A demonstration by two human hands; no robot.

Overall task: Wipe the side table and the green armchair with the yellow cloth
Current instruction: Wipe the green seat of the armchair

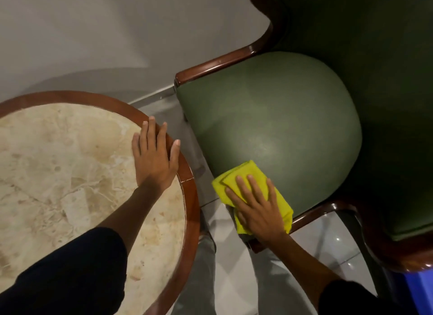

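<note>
The round side table (pixel 70 164) has a beige marble top and a brown wooden rim and fills the left of the view. My left hand (pixel 153 155) lies flat on its right edge, fingers spread, holding nothing. To the right stands the green armchair (pixel 269 117) with dark wooden arms. A folded yellow cloth (pixel 251 171) rests on the front edge of the green seat cushion. My right hand (pixel 256 207) presses flat on the cloth, fingers spread over it.
A grey wall (pixel 105 33) rises behind the table and chair. A narrow strip of pale tiled floor (pixel 232 263) separates the table from the chair. The chair's wooden front rail (pixel 316 215) runs just below the cloth. A blue object (pixel 419 289) shows at bottom right.
</note>
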